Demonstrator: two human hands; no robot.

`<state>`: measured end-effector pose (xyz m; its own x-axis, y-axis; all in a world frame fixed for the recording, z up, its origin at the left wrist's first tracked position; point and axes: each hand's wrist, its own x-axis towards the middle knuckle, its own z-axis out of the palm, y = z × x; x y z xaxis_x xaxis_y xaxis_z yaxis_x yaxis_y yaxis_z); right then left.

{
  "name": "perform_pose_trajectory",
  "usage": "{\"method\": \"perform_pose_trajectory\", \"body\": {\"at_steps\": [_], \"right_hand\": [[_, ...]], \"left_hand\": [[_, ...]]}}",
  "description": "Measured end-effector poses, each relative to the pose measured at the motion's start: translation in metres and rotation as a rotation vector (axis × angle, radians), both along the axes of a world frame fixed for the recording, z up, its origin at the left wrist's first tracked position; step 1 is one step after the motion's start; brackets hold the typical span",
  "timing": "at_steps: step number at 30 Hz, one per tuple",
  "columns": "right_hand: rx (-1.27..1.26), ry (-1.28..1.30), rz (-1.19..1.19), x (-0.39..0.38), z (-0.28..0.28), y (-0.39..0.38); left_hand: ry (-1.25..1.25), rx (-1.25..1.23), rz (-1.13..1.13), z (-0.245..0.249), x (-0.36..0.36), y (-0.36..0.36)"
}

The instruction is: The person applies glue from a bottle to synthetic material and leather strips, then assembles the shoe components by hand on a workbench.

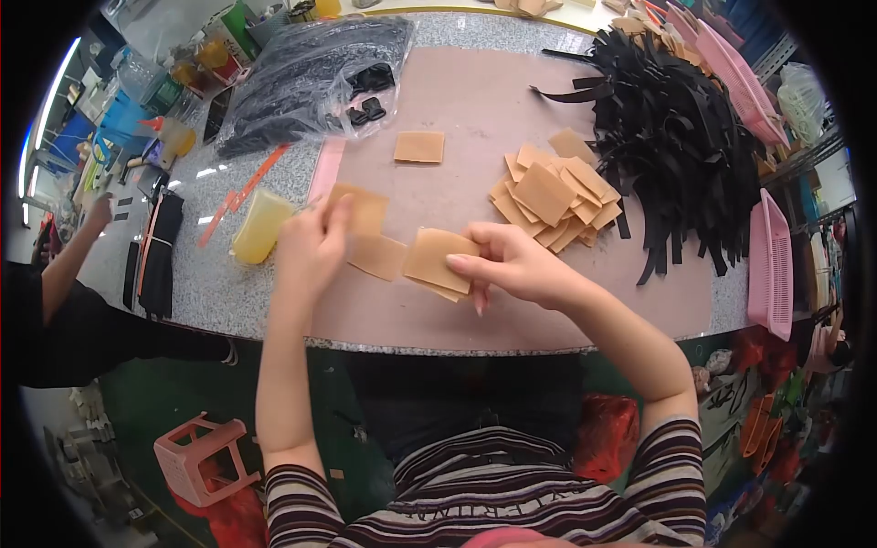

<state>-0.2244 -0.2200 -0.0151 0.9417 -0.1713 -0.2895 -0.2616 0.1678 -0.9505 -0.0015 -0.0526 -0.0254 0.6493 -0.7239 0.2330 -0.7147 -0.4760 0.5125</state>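
Several tan square pieces (pixel 438 257) are stacked between the thumb and fingers of my right hand (pixel 498 265), low over the pink mat. My left hand (pixel 315 233) is closed at the edge of another tan piece (pixel 368 210), beside the yellow block. A further tan piece (pixel 380 257) shows between my hands, partly overlapped by the one at my left hand. One single tan square (pixel 419 147) lies flat farther back on the mat. To the right of my right hand is a loose pile of tan squares (pixel 557 194).
A heap of black strips (pixel 667 137) covers the right side, near pink baskets (pixel 772 265). A plastic bag of black items (pixel 311 78) lies back left. The yellow block (pixel 261 226) and orange strips (pixel 242 194) are left. Another person's arm (pixel 78 247) shows far left.
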Motion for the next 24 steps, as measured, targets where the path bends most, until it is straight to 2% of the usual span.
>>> {"method": "perform_pose_trajectory", "body": {"at_steps": [1,4,7,10,12,13,16,17,20,22,23,24], "right_hand": [[-0.008,0.01,-0.007,0.004,-0.001,0.003],[-0.137,0.046,0.0,0.003,-0.011,-0.003],[-0.145,-0.068,-0.023,0.002,-0.024,-0.003],[-0.061,-0.084,0.031,0.007,-0.015,0.002],[-0.045,0.025,0.088,0.011,-0.008,-0.003],[-0.002,-0.045,0.079,0.011,-0.007,0.0],[0.15,-0.124,0.069,0.01,-0.006,0.006],[0.111,-0.118,0.092,0.008,-0.008,0.007],[0.033,-0.118,0.123,0.006,-0.007,0.007],[0.063,-0.135,0.096,0.003,0.01,0.014],[-0.005,-0.143,0.066,0.001,0.014,0.019],[-0.003,-0.153,0.048,-0.003,0.017,0.025]], "left_hand": [[-0.113,0.056,0.024,-0.011,0.002,-0.009],[-0.447,-0.196,0.04,-0.01,-0.009,-0.018],[0.09,-0.286,-0.297,0.021,-0.041,-0.006],[0.325,-0.139,-0.554,0.027,-0.065,-0.003],[0.512,-0.051,-0.519,0.02,-0.057,0.002],[0.603,-0.004,-0.505,0.015,-0.054,0.003],[0.83,-0.557,-0.341,-0.001,-0.063,0.002],[0.889,-0.598,-0.258,0.0,-0.061,0.001],[0.846,-0.821,-0.222,-0.004,-0.068,-0.005],[1.06,-1.005,-0.124,0.001,-0.078,-0.017],[1.163,-1.098,-0.066,0.004,-0.082,-0.02],[1.159,-1.118,-0.059,0.005,-0.085,-0.02]]}}
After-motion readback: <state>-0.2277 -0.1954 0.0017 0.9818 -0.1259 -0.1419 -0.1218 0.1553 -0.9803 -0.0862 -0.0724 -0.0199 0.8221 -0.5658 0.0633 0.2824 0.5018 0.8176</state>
